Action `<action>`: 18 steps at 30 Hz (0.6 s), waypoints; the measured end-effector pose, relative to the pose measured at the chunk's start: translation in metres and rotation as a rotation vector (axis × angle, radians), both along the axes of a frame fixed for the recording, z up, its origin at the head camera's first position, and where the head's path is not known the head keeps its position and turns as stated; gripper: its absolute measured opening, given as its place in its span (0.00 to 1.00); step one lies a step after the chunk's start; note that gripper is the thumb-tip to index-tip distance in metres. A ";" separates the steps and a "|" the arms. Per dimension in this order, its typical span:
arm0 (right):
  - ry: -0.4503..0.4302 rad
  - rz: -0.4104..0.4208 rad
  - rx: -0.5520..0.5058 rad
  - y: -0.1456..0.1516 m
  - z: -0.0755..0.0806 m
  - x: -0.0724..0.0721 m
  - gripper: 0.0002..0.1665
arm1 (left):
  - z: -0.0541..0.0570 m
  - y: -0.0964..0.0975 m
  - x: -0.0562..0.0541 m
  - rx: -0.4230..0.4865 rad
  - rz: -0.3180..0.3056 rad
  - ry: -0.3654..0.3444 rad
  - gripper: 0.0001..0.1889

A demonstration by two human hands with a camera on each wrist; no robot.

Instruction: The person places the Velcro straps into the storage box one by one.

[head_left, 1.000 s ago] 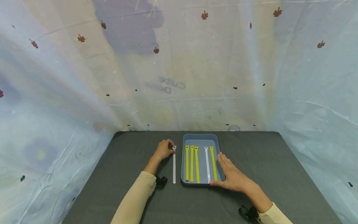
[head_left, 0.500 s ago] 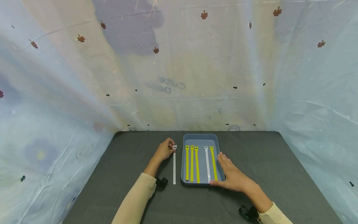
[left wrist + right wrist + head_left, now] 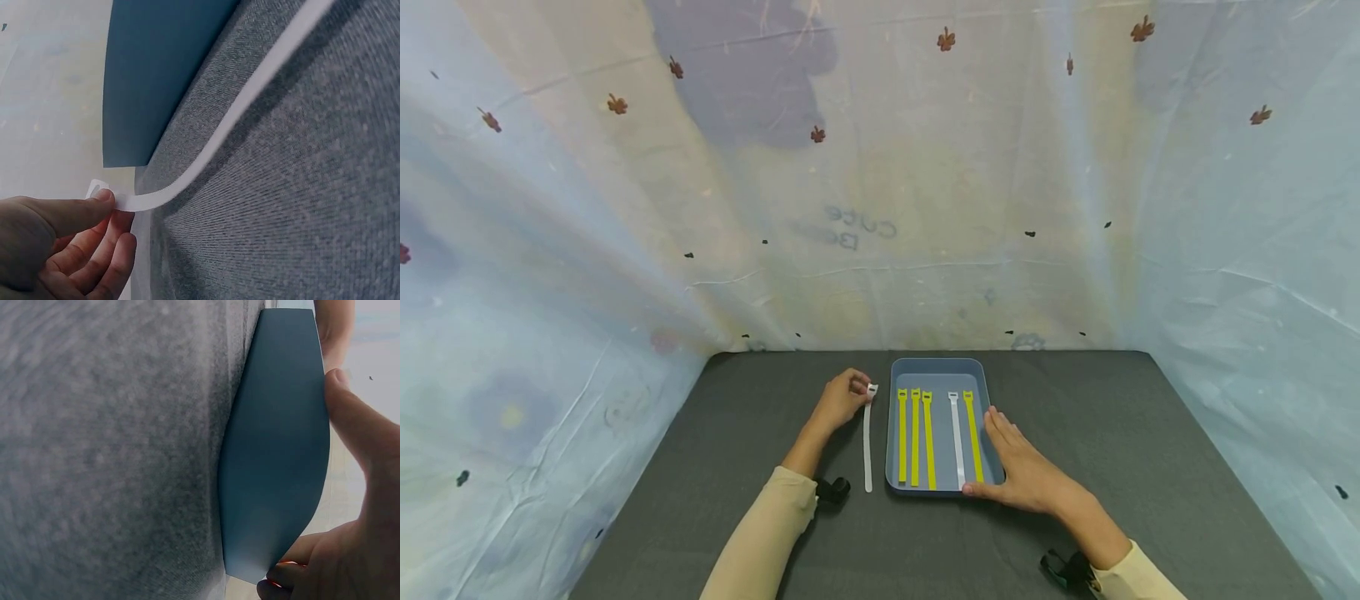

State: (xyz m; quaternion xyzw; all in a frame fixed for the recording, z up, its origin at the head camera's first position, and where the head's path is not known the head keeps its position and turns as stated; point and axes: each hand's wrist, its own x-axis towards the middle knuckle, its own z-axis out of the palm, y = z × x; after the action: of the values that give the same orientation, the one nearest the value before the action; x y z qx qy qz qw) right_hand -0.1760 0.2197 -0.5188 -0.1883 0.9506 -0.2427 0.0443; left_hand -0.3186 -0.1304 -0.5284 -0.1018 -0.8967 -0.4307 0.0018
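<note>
My left hand (image 3: 841, 402) pinches a white hook-and-loop cable tie (image 3: 868, 450) by its slotted head, between thumb and fingers. In the left wrist view the tie (image 3: 228, 122) bends up from the cloth to the fingertips, its head end raised. To its right stands a shallow blue-grey tray (image 3: 937, 365). Three yellow cable ties (image 3: 915, 442) lie side by side in the tray's left part. A white tie (image 3: 957, 442) and another yellow tie (image 3: 973, 442) lie in its right part. My right hand (image 3: 1022, 471) rests on the tray's near right corner, fingers straight along the side, thumb on the front rim.
Dark grey cloth (image 3: 820, 542) covers the table. Behind and at both sides hangs a pale patterned curtain (image 3: 925, 292), meeting the table's back edge. A black strap (image 3: 832, 490) sits at my left wrist and another (image 3: 1063, 571) at my right.
My left hand has lifted the head of the white tie slightly and shifted it a little right and away. The right hand and the tray have stayed put.
</note>
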 end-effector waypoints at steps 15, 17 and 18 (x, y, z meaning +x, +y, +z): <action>-0.013 -0.002 0.002 0.001 0.000 -0.001 0.80 | 0.004 -0.004 0.007 0.008 -0.011 0.010 0.07; -0.017 -0.007 0.002 0.001 0.000 -0.001 0.80 | 0.004 -0.004 0.007 0.021 -0.016 0.007 0.07; -0.019 -0.009 0.002 0.001 0.000 -0.001 0.80 | 0.004 -0.004 0.008 0.029 -0.017 0.001 0.07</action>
State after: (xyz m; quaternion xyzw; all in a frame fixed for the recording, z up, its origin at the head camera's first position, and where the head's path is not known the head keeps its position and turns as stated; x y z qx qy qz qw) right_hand -0.1769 0.2202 -0.5191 -0.1817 0.9513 -0.2436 0.0522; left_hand -0.3109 -0.1347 -0.5243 -0.1096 -0.8895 -0.4435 0.0002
